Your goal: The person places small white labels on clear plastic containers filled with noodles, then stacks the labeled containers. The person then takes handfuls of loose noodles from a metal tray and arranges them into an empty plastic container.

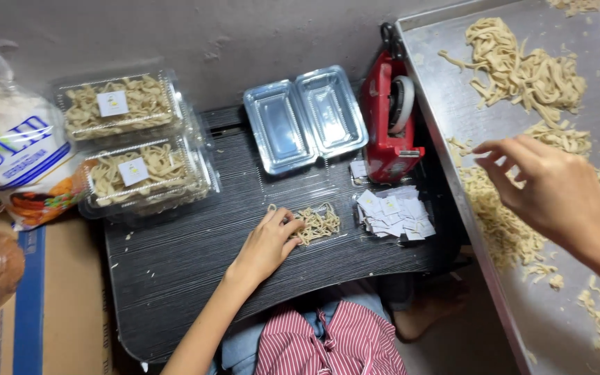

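My left hand [269,243] rests on a small pile of pale noodle strips [319,223] lying in a clear open plastic container [314,191] on the black lap table [196,257]. Its fingers press on the pile's left side. My right hand [553,187] hovers over the metal tray [453,104] at the right, fingers spread, just above loose noodle strips [501,222]; it holds nothing that I can see. A larger heap of noodles [522,66] lies farther up the tray.
Two closed, labelled clear boxes of noodles [123,104] [147,177] are stacked at the table's left. An empty open clear container [305,118], a red tape dispenser [390,118] and a pile of small paper labels [394,212] sit near. Bags and a cardboard box [43,305] stand left.
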